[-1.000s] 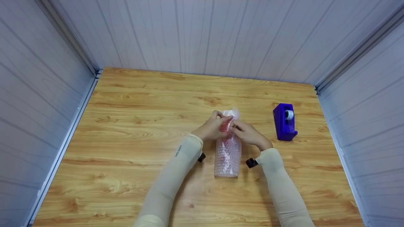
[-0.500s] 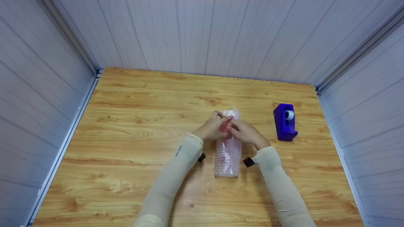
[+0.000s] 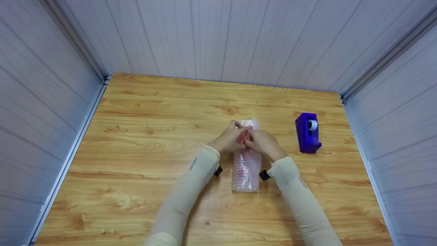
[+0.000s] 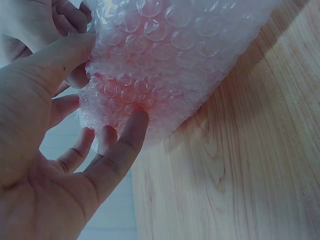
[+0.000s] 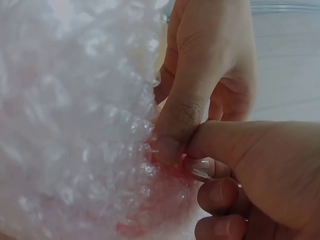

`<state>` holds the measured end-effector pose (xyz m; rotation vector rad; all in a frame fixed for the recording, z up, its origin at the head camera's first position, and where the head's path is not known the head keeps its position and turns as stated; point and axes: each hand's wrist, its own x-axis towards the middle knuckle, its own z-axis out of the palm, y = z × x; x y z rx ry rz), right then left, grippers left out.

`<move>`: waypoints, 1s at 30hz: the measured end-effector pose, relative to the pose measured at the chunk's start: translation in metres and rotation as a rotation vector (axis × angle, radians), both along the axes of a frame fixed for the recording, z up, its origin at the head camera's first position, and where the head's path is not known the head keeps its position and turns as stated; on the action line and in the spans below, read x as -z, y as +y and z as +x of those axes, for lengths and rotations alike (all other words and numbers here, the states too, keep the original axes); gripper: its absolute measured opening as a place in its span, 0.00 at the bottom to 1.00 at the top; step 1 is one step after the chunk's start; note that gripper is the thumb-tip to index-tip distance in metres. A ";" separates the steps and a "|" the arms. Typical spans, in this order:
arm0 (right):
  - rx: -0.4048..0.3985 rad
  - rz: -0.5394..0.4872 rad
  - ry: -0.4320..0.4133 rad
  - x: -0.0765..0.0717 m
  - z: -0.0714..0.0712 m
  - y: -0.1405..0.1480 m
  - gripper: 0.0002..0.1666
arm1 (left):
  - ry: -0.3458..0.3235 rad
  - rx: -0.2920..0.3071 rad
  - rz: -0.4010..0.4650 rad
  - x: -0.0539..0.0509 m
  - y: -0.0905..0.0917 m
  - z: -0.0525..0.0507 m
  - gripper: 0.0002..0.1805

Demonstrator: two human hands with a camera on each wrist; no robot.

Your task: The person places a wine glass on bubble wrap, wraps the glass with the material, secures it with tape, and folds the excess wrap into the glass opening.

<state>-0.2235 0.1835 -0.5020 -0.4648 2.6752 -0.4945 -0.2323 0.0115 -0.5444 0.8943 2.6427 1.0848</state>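
A long package in bubble wrap (image 3: 246,171), with something red showing through, stands or lies on the wooden table; which of the two I cannot tell. My left hand (image 3: 229,137) holds its upper part from the left, thumb on the wrap's near face and fingers (image 4: 122,142) against the side. Close beside that thumb, my right hand (image 3: 265,142) pinches a small clear strip of tape (image 5: 201,168) at the wrap. In the right wrist view the two thumbs meet at the bubble wrap (image 5: 75,125). Much of the tape is hidden by the fingertips.
A blue tape dispenser (image 3: 309,133) with a white roll stands on the table (image 3: 153,112) to the right of the package. Pale panel walls (image 3: 211,37) enclose the table at the back and both sides.
My right hand and forearm have shifted left, the fingers coming closer to the left thumb. The left hand, the package and the tape dispenser stay in place.
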 end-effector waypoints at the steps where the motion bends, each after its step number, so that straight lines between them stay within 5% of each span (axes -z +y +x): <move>1: 0.008 0.007 0.001 0.000 0.000 -0.001 0.08 | -0.003 0.000 0.006 0.000 0.000 0.000 0.40; 20: 0.123 0.143 0.052 -0.003 0.000 -0.003 0.15 | -0.028 -0.024 0.003 0.001 -0.001 0.001 0.42; 30: 0.170 0.055 0.102 0.009 -0.002 0.014 0.32 | -0.031 -0.028 -0.010 0.000 -0.002 0.002 0.42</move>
